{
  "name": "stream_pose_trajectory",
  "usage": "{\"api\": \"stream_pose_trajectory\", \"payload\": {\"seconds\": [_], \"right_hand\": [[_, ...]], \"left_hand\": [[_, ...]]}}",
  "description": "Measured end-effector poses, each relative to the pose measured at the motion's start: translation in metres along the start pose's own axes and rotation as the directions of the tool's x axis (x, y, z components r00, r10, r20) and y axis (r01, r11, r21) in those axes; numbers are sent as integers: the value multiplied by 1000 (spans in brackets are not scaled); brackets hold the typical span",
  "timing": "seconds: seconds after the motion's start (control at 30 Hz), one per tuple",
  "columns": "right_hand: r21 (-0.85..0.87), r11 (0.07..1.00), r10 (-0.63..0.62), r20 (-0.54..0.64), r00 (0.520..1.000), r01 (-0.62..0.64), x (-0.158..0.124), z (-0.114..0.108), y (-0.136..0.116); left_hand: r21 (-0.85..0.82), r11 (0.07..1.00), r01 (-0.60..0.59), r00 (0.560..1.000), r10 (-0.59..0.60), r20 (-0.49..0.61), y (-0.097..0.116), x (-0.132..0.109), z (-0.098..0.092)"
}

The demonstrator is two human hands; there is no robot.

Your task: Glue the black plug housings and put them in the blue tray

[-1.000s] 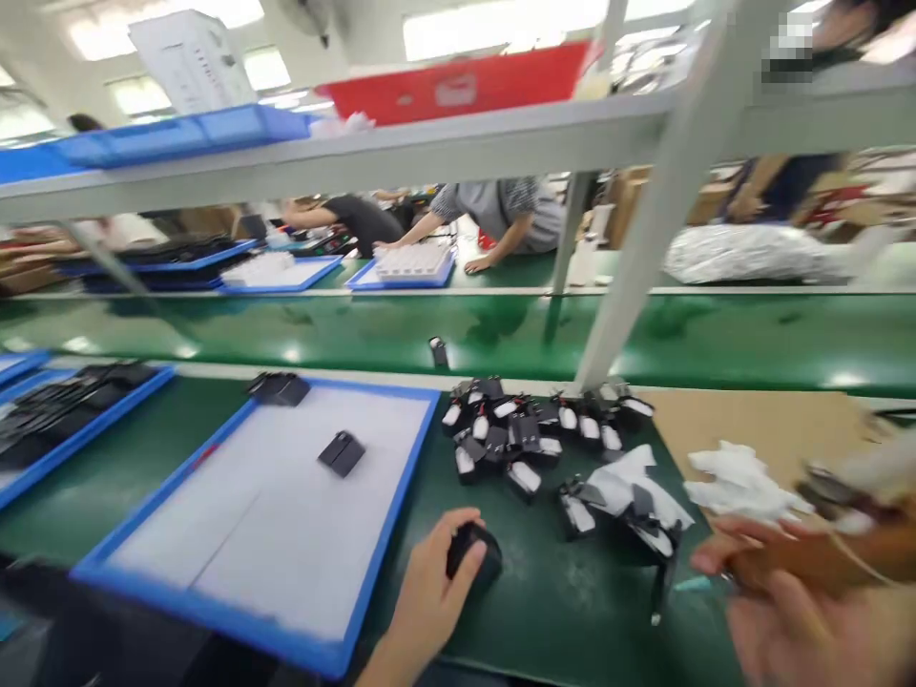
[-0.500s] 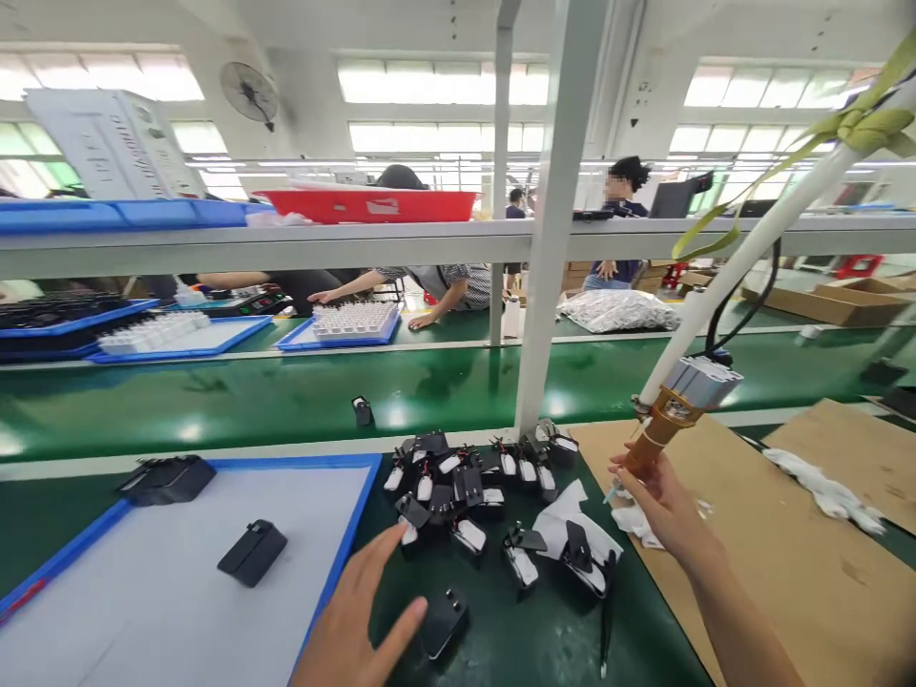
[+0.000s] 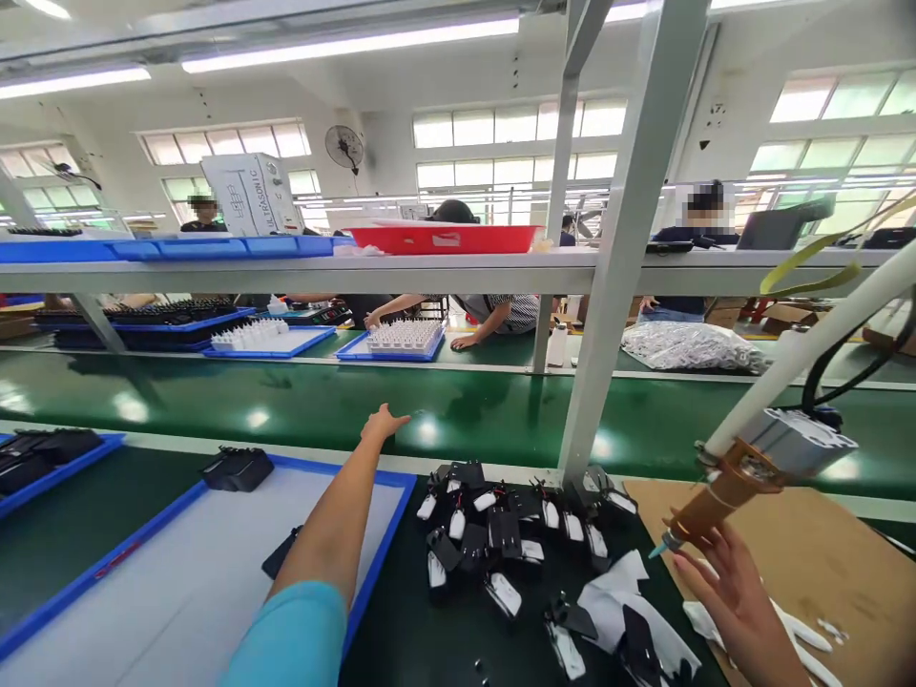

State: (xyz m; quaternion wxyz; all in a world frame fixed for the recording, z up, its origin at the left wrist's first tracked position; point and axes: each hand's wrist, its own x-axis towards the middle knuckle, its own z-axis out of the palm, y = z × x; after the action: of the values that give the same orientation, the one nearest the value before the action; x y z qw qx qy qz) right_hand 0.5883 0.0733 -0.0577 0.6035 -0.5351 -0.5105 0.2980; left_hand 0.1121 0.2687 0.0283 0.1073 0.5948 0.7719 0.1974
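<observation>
A glossy dark green bench top (image 3: 86, 534) fills the lower frame, with a shiny green belt (image 3: 487, 410) running across behind it, in a white-walled room with bright windows and a black wall fan (image 3: 343, 148) high in the frame. The orange-brown cylindrical tool with a teal tip (image 3: 716, 501), hung from a white slanting pole (image 3: 808, 343), is at right, directly above the right hand (image 3: 737, 592), whose fingers lie against its underside; how firmly they grip, I cannot tell. The left hand (image 3: 385, 423), well apart from it near the centre, reaches over the belt, and whether it holds anything cannot be made out. Between the hands stands a pale metal post (image 3: 608, 286), with a heap of black plastic housings with white inserts (image 3: 505, 530) at its foot. The left forearm crosses a blue-rimmed white tray (image 3: 172, 515) at lower left, partly hiding a small black block (image 3: 281, 553). Crumpled white tissue (image 3: 608, 596) and a brown cardboard sheet (image 3: 844, 563) occupy the lower right
</observation>
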Motion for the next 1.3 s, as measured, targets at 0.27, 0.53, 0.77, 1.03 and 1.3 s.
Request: {"api": "stream_pose_trajectory", "payload": {"seconds": [0.27, 0.53, 0.77, 1.03, 1.3], "right_hand": [[-15, 1000, -20, 65, 998, 21, -1, -3, 5], [-94, 995, -35, 26, 999, 37, 3, -2, 11], [-322, 939, -166, -110, 980, 123, -3, -8, -18], [-251, 876, -299, 390, 871, 412, -120, 42, -84], [-275, 900, -166, 500, 850, 338, -164, 114, -53]], "left_hand": [[82, 996, 30, 998, -34, 44, -3, -9, -19], [26, 972, -234, 908, 209, 363, -4, -150, -24], [57, 937, -345, 879, 301, 371, -3, -206, 9], [-357, 875, -326, 876, 422, 233, -10, -312, 24], [-577, 803, -149, 907, 343, 243, 7, -360, 82]]}}
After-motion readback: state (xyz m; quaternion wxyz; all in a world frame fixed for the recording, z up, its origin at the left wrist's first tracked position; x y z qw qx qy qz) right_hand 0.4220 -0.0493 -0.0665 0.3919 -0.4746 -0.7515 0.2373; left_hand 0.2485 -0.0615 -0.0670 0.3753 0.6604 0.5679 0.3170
